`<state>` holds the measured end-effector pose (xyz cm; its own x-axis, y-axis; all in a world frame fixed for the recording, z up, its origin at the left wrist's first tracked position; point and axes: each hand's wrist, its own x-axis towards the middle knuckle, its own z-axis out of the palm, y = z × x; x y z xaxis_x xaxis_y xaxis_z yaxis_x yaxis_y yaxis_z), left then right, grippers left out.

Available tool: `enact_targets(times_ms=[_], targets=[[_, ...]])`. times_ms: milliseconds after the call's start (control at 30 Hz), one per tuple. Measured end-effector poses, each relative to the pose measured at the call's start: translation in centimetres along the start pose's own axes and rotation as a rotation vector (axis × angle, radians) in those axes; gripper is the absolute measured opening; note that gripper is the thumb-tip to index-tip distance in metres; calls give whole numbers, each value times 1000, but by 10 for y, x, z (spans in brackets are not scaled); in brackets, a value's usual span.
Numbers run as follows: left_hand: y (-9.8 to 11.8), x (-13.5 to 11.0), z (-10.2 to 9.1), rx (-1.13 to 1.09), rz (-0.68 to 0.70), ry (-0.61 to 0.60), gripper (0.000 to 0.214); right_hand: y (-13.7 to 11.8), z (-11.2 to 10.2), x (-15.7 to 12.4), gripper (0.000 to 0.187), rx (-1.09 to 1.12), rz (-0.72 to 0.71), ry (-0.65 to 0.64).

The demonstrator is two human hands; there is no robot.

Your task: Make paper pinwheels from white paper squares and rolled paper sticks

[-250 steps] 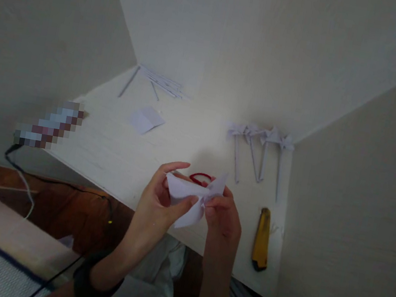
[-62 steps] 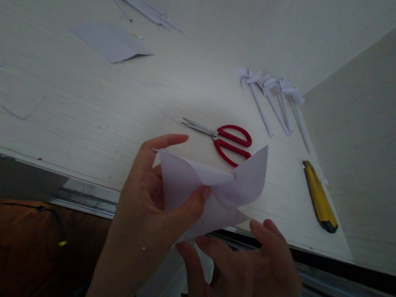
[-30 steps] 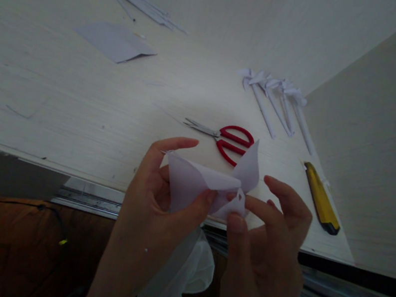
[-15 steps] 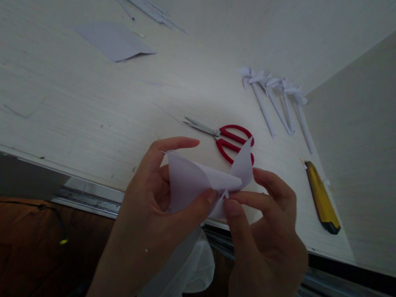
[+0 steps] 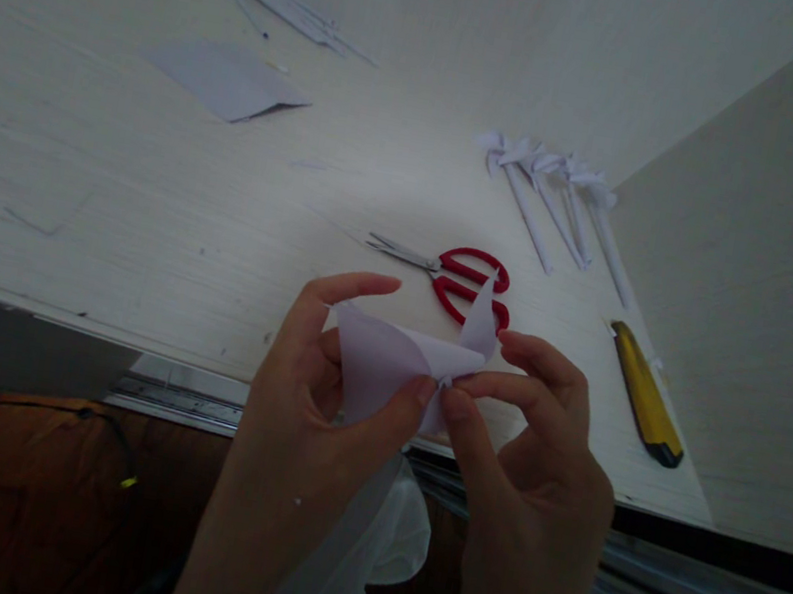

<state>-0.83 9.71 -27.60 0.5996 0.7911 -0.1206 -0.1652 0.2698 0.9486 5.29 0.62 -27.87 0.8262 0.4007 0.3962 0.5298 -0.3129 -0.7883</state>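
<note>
1. The white paper is held in the air, just on the near side of the red-handled scissors. Its middle is pressed under the thumb of the left hand, whose index finger is raised clear. If that thumb is eased, the curled folds could be let spring loose.
2. A small folded tip is pinched by the right hand, thumb and finger almost closed. If it is tugged too hard, the paper could be torn or wrongly creased there.
3. The upright flap is seen across the scissors; whether they are touched cannot be told. If the paper is lowered, the flap could be bent against them.
4. The yellow cutter, right of the scissors, could be knocked if the right hand is swung outward.
</note>
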Motion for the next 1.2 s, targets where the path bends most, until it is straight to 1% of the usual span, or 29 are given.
enact_targets(times_ms=[200, 500, 667, 767, 900, 1133, 1200], targets=[[0, 0, -3, 16, -10, -21, 46, -1, 0, 1, 3, -20, 3, -2], [-3, 0, -2, -1, 9, -16, 47, -3, 0, 1, 5, -13, -12, -6], [-3, 1, -4, -49, 13, -88, 47, -4, 2, 1, 7, -19, -36, 12], [-3, 1, -4, -46, 13, -92, 47, -4, 2, 1, 6, -22, -28, 12], [-3, 0, -4, -15, 2, -46, 47, -4, 1, 2, 5, 28, -4, -15], [-3, 0, -4, -21, -13, -33, 48, -4, 1, 3, 5, 113, 42, -48], [-4, 1, -5, -22, -12, -53, 48, -3, 1, 3, 13, 164, 80, -54]])
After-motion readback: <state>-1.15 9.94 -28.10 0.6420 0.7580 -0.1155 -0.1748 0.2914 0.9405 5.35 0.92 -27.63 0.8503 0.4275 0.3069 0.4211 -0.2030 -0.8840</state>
